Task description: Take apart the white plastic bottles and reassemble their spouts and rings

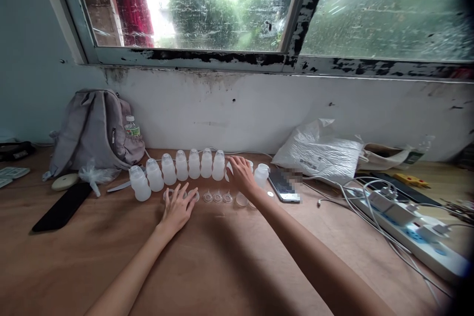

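A curved row of several small white plastic bottles (181,165) stands on the wooden table (222,266) near the wall. In front of it lie small clear caps (217,197). My left hand (177,207) rests flat on the table with fingers spread, touching the caps at the row's left part. My right hand (242,175) reaches over the right end of the row, fingers on a bottle there; another white bottle (261,175) stands just to its right. Whether the right hand grips the bottle is hidden.
A grey backpack (92,131) with a water bottle (132,127) leans at the back left, a black phone (61,207) lies before it. A second phone (285,185), a white plastic bag (320,153), a power strip (414,229) and tangled cables (366,192) fill the right.
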Tool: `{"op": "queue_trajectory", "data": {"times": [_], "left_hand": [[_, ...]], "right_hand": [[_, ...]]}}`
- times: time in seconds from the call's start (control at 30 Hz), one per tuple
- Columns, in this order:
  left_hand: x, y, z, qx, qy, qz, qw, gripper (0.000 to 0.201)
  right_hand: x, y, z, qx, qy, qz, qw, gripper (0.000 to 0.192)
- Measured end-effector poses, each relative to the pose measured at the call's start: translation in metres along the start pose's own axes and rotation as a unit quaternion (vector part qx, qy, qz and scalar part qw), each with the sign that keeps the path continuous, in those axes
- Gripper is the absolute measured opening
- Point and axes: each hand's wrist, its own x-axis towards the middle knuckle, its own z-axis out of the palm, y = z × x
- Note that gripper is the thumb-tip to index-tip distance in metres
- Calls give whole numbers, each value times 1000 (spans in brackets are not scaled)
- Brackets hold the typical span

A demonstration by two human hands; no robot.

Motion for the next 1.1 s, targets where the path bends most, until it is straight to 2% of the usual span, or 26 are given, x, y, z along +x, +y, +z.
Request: {"op": "queue_trajectory", "data": {"times": [0.1,0.23,0.4,0.5,0.6,0.67,0.8,0.87,0.97,1.1], "left_hand": [[-7,-5,3,9,-29,-19,999,39],[-9,-5,6,19,-33,-41,998,38],[-10,-6,7,24,-21,-53,998,39],[-10,-6,5,13,11,-43,999,41],[-10,-4,0,-10,74,-10,997,41],[-10,1,-5,-30,119,17,992,41],[-16,17,-17,-65,200,69,975,49],[-20,26,-22,-81,232,97,964,57],[-26,37,-23,-114,243,142,953,61],[-29,42,-21,-158,178,191,952,52]], "right_hand": [[16,0,1,-37,40,-11,998,41],[33,3,10,-70,27,-16,997,43],[38,4,20,-51,22,-42,998,37],[35,-1,18,-37,32,-37,998,33],[27,-9,7,-30,35,-40,998,30],[19,-16,-6,-10,54,-51,997,31],[-14,-29,-32,114,161,-83,977,37],[-37,-35,-38,177,195,-62,963,34],[-75,-40,-34,238,164,16,957,28],[-109,-40,-19,303,104,79,944,18]]}}
